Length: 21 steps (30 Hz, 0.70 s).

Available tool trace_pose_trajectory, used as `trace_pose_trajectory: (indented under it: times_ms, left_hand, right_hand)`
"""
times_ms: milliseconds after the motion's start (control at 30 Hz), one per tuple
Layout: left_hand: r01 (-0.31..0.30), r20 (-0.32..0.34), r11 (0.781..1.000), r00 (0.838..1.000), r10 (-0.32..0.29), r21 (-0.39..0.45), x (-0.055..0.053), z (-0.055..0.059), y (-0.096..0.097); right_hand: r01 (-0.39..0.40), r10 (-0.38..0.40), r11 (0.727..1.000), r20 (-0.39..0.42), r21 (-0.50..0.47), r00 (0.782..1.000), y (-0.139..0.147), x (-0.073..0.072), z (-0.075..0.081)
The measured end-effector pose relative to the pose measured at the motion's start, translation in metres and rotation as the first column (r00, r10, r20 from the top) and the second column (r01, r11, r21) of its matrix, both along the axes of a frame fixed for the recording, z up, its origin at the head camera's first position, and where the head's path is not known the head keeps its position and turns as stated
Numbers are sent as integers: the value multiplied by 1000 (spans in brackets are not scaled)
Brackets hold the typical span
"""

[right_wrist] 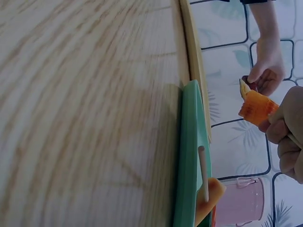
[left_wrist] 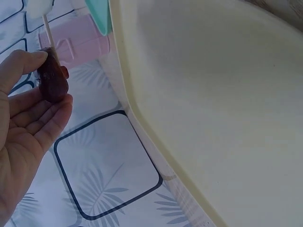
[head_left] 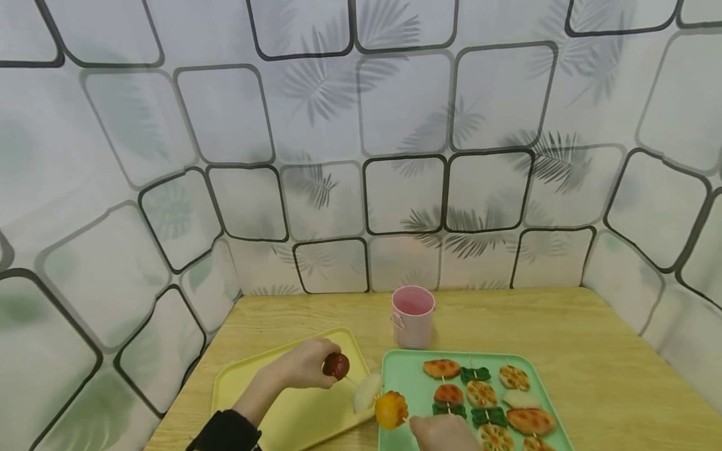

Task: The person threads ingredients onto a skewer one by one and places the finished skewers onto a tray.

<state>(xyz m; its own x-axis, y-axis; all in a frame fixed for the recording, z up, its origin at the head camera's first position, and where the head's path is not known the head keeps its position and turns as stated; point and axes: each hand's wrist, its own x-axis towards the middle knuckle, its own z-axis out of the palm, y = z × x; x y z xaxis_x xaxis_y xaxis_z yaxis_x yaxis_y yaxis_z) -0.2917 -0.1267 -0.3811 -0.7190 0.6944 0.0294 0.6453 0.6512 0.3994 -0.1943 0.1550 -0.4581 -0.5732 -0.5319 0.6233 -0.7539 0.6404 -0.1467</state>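
Observation:
My left hand (head_left: 304, 366) pinches a glossy dark red-brown food piece (left_wrist: 53, 80) between thumb and fingers, above the yellow tray (head_left: 304, 413). A thin wooden skewer (left_wrist: 49, 33) meets this piece; how deep it goes is hidden. Farther along the skewer sit a pale whitish piece (head_left: 368, 393) and a yellow-orange corn piece (head_left: 391, 410), which looks orange in the right wrist view. The right hand (head_left: 444, 434) grips the skewer just behind the corn, over the left edge of the green tray (head_left: 403, 369). Its curled fingers (right_wrist: 279, 132) show in the right wrist view.
Several loaded skewers lie on the green tray, with orange pieces (head_left: 442, 368), dark green pieces (head_left: 488, 416) and round lotus-like slices (head_left: 481, 394). Behind it stands a pink bucket (head_left: 413, 321) on the wooden table (head_left: 609, 376). A patterned curtain (head_left: 403, 194) surrounds the table.

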Motion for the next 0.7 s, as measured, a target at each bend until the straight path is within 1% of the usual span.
trace_pose_trajectory:
  times_ms: [33, 67, 100, 133, 167, 200, 233, 267, 300, 333, 367, 400, 433, 467, 500, 533, 567, 633, 700]
  left_hand:
    - [-2, 4, 1000, 1000, 2, 3, 0, 0, 0]
    - [-6, 5, 1000, 1000, 6, 4, 0, 0, 1]
    - [-7, 2, 1000, 1000, 7, 6, 0, 0, 1]
    - [-4, -1, 1000, 1000, 4, 10, 0, 1, 1]
    - [-5, -9, 1000, 1000, 5, 11, 0, 1, 1]
    - [-5, -20, 1000, 1000, 5, 7, 0, 2, 1]
    - [-3, -36, 1000, 999, 4, 4, 0, 2, 2]
    - [-2, -46, 1000, 999, 2, 4, 1, 2, 2]
    - [0, -53, 1000, 999, 1, 5, 1, 2, 3]
    - [1, -62, 1000, 998, 0, 7, 1, 2, 3]
    - [0, -70, 1000, 998, 0, 5, 1, 2, 4]
    - [2, -76, 1000, 997, -1, 7, 2, 2, 4]
    - [3, -80, 1000, 997, -2, 9, 2, 2, 4]
    - [5, -80, 1000, 997, -4, 12, 3, 2, 5]
    - [8, -84, 1000, 996, -6, 14, 3, 2, 5]
    - [11, -85, 1000, 996, -9, 18, 3, 2, 5]
    - [12, -87, 1000, 996, -10, 19, 4, 2, 6]
    - [15, -85, 1000, 996, -13, 25, 5, 2, 6]
    - [15, -82, 1000, 997, -13, 28, 5, 3, 7]
  right_hand:
    - [19, -18, 1000, -35, 10, 999, 0, 0, -1]
    - [19, -19, 1000, -41, 3, 999, 0, 0, -2]
    - [0, 0, 1000, -31, -17, 1000, -1, -1, -3]
    - [-25, 25, 999, 9, -39, 1000, -1, -1, -2]
    - [-48, 53, 997, 86, -62, 995, 0, -2, 0]
    - [-68, 86, 993, 197, -96, 977, 1, -2, 2]
    - [-78, 122, 987, 334, -143, 935, 2, -2, 6]
    - [-84, 170, 976, 460, -203, 871, 4, -3, 9]
    - [-68, 208, 964, 564, -258, 799, 6, -4, 12]
    - [-36, 237, 952, 658, -304, 715, 8, -5, 15]
    - [-2, 267, 939, 725, -345, 635, 9, -6, 16]
    - [28, 296, 925, 769, -378, 567, 10, -7, 17]
    - [44, 327, 913, 790, -406, 518, 11, -8, 18]
    - [48, 363, 898, 799, -437, 480, 12, -9, 17]
    - [53, 397, 883, 802, -467, 447, 13, -9, 16]
    - [52, 438, 863, 796, -502, 418, 13, -10, 15]
    - [52, 474, 844, 787, -534, 395, 14, -11, 14]
    - [41, 540, 806, 761, -591, 360, 16, -12, 12]
    - [36, 590, 773, 738, -634, 327, 17, -14, 10]
